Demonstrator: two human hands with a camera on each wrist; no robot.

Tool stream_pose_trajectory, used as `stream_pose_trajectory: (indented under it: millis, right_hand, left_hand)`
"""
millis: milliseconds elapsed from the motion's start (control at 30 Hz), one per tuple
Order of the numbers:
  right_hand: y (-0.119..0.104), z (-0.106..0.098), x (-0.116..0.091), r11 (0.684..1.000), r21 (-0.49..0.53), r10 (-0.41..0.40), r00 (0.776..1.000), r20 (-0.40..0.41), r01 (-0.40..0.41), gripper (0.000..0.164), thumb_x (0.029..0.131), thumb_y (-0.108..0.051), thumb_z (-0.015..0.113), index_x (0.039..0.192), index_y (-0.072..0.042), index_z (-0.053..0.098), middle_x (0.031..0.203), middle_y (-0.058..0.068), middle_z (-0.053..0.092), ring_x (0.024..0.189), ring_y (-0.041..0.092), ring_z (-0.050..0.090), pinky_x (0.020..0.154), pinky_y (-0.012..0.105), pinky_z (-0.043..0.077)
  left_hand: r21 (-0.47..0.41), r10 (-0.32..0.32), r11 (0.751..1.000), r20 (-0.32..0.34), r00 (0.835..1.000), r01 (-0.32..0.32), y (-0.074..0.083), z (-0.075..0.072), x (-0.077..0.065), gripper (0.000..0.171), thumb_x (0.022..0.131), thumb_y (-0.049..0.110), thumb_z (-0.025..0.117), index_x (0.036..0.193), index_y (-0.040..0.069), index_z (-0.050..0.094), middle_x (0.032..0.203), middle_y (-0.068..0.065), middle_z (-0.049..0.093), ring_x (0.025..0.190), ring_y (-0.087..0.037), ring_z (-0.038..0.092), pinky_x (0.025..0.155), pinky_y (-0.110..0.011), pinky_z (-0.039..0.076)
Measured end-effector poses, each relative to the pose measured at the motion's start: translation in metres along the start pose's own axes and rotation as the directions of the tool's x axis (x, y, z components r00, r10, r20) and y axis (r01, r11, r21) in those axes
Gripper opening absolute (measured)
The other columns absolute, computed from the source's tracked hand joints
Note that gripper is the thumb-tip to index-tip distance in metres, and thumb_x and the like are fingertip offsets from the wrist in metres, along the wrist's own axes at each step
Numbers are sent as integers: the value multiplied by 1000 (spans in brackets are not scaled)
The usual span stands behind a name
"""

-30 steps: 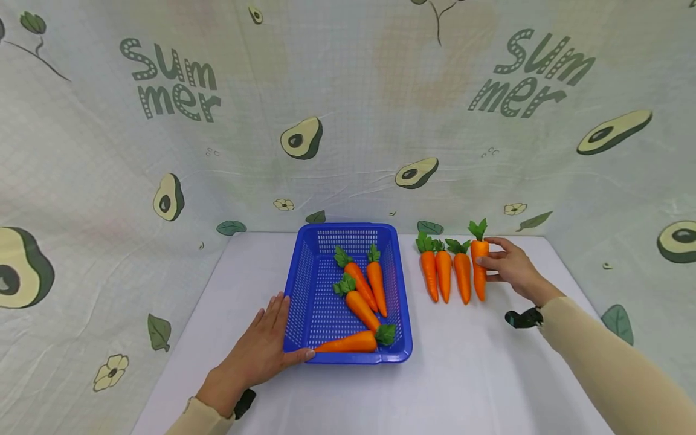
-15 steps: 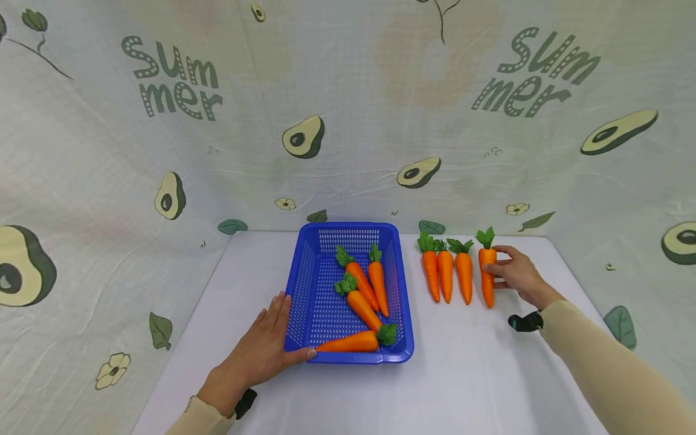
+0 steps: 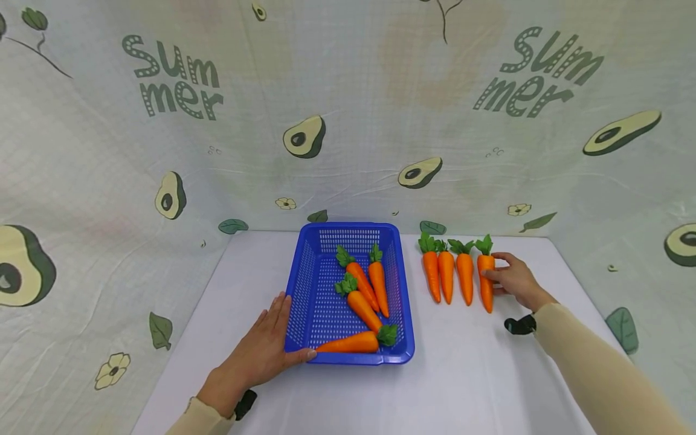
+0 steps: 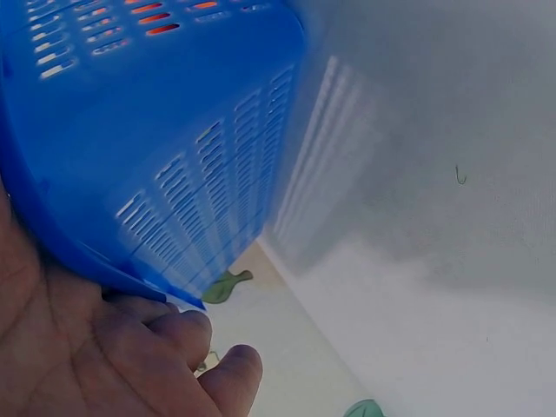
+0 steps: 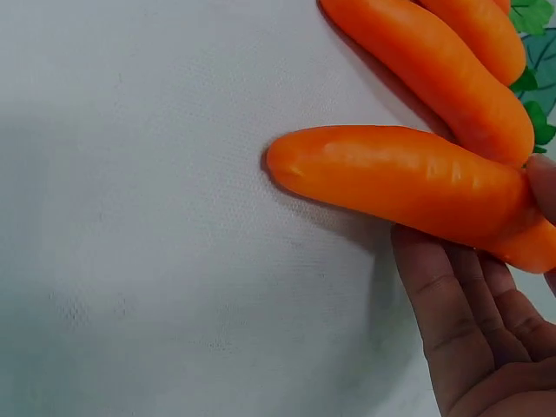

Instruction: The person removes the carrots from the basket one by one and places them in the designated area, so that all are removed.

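At the right end of a row, my right hand pinches an orange carrot with a green leafy top. The thumb lies over it and the fingers along its right side. In the right wrist view the carrot points its tip left, at the white surface. Three more carrots lie side by side just left of it. My left hand rests with straight fingers along the left rim of a blue perforated basket, thumb on the near rim. Several carrots lie inside the basket.
A white table carries everything. Cloth printed with avocados and lettering hangs behind it and at both sides. In the left wrist view the basket's side wall fills the upper left.
My right hand has moved the carrot nearer to me and slightly right, then a little back left beside the row. The left hand and basket stay in place.
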State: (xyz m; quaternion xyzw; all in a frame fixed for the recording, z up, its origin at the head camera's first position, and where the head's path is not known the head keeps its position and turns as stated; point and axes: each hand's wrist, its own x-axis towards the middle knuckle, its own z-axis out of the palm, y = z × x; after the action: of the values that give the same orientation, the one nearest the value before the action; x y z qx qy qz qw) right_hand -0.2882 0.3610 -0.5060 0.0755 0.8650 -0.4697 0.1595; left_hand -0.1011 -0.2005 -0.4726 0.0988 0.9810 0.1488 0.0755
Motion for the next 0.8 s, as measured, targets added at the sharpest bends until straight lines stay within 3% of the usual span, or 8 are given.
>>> stream_pose_trajectory:
  millis: [267,533,800]
  right_hand:
    - [3,2,5,998,-49,24,999,-35,-26,83,105,-27,66,165,3,17,146,38,46,103,32,68,84,39,66]
    - [1,5,5,997,-83,-10,999,-53,6,81,103,-27,68,163,4,24,142,41,49,93,26,70,77,34,66]
    - [1,8,8,993,-115,5,997,-77,-14,80,105,-28,66,164,4,22,146,39,47,100,32,69,80,36,66]
  left_hand:
    - [-16,4,1000,6,1000,-3,1,0,0,131,84,86,59,168,-1,9,176,-24,9,161,-43,21,129,-61,22]
    - [-20,-8,1000,12,1000,8,1,-1,-3,132,84,87,59,168,0,9,176,-23,9,161,-43,21,129,-61,22]
    - [-24,-15,1000,15,1000,15,1,-1,-2,132,83,87,60,169,0,9,177,-22,9,161,-43,21,129,-62,22]
